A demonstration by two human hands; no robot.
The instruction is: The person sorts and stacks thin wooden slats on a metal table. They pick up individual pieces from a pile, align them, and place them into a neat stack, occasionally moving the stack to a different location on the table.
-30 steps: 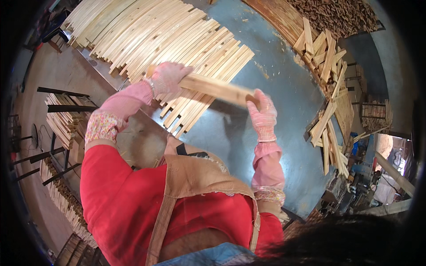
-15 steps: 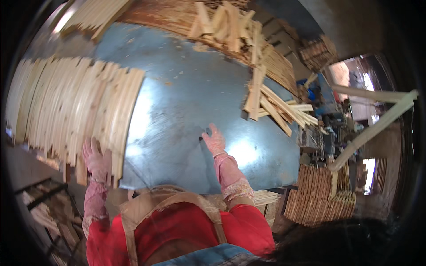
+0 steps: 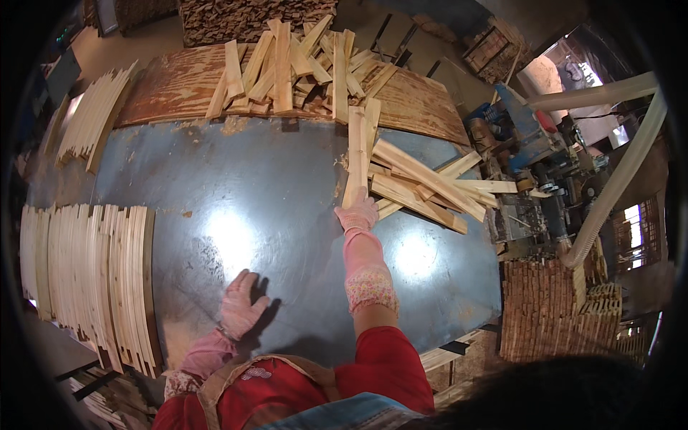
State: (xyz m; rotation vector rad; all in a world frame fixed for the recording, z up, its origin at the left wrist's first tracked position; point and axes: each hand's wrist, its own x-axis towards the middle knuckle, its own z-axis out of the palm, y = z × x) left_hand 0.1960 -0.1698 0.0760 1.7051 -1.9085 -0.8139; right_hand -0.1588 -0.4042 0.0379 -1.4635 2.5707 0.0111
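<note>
My right hand (image 3: 357, 213), in a pink knitted glove, is closed on the near end of a pale wooden slat (image 3: 357, 150), which points away from me. Just right of it lies a crisscrossed heap of loose slats (image 3: 430, 183). My left hand (image 3: 242, 307), gloved alike, hovers over the near part of the blue-grey metal table (image 3: 287, 244). Its fingers and thumb are apart and hold nothing. Along the left side, a row of slats (image 3: 93, 272) is set tightly side by side.
Behind the metal top, a worn plywood board (image 3: 165, 82) carries a jumbled pile of slats (image 3: 283, 68). Another row of slats (image 3: 93, 118) stands at the far left. To the right are machinery (image 3: 552, 208), a pale hose (image 3: 623, 179) and stacked wood (image 3: 537, 308).
My left hand has left the row of slats and come right, over the table. My right hand has reached forward from the bare tabletop to a slat. The view has swung rightward.
</note>
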